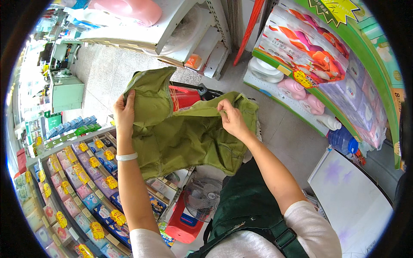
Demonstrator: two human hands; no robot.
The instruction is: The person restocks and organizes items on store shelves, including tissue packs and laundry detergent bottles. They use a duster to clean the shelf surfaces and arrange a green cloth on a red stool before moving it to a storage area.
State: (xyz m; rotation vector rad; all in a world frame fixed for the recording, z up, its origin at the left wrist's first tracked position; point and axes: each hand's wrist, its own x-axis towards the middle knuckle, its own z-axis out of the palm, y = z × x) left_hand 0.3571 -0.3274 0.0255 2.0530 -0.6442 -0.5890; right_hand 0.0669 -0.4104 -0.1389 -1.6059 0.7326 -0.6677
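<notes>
An olive-green cloth garment (187, 145) with visible seams hangs spread between my two hands, in front of a dark green apron (248, 196). My left hand (125, 108), below which a white bangle circles the wrist, grips the garment's upper left part between thumb and fingers. At the upper right, my right hand (230, 117) pinches the garment's edge with thumb and forefinger. Loose light threads (174, 98) run beside the raised left flap. Behind the gap in the cloth, a red object (187, 96) and a black bar show in part.
Shelves of packaged goods (80, 190) with yellow price tags stand at the lower left. A fan (205, 198) and a red container (183, 222) sit below the garment. To the right are a green-edged shelf (284, 69), a blue bottle (342, 140) and a white panel (348, 203).
</notes>
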